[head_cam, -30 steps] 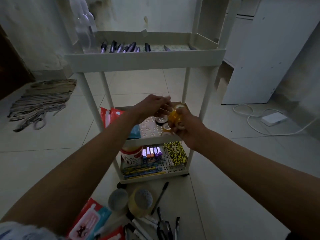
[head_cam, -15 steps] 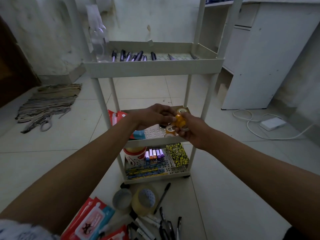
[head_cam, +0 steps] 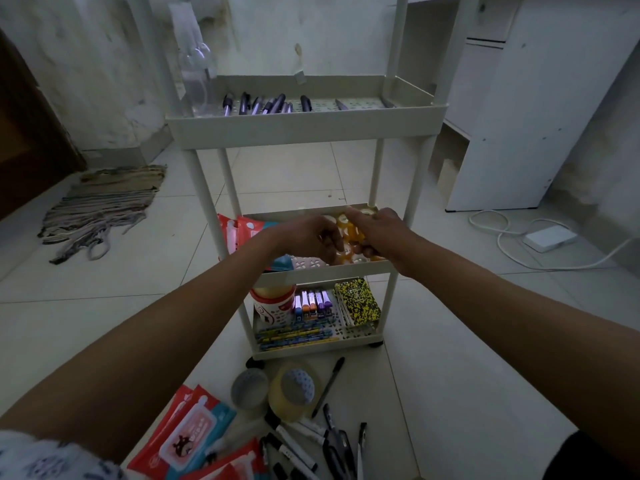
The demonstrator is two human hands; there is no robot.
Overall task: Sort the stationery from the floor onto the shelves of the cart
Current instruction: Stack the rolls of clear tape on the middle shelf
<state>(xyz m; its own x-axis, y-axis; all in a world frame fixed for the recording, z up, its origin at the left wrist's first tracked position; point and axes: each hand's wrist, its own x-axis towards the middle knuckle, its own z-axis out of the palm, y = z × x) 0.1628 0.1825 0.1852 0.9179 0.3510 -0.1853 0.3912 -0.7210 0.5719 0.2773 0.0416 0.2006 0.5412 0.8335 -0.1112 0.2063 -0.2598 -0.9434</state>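
Observation:
A white three-shelf cart [head_cam: 304, 128] stands in front of me. Both my hands reach over its middle shelf [head_cam: 322, 270]. My right hand [head_cam: 384, 233] grips a stack of small yellow tape rolls [head_cam: 349, 233] from the right. My left hand [head_cam: 308, 237] touches the stack from the left with curled fingers pinching at it. More small tape rolls [head_cam: 346, 258] lie on that shelf under the hands. On the floor near me lie two large tape rolls [head_cam: 294, 389], several pens and markers [head_cam: 311, 445] and red packets [head_cam: 194, 431].
The top shelf holds several pens [head_cam: 263, 103]. The bottom shelf holds a glue tub [head_cam: 273, 303], markers [head_cam: 311, 303], pencils and a yellow notebook [head_cam: 356, 301]. Red packets [head_cam: 239, 230] stand at the middle shelf's left. A white cabinet [head_cam: 519, 109], a cable with adapter [head_cam: 549, 237] and a rug [head_cam: 104, 206] surround the cart.
Both hands have moved forward and down over the middle shelf with the yellow tape rolls. The view has tilted up a little.

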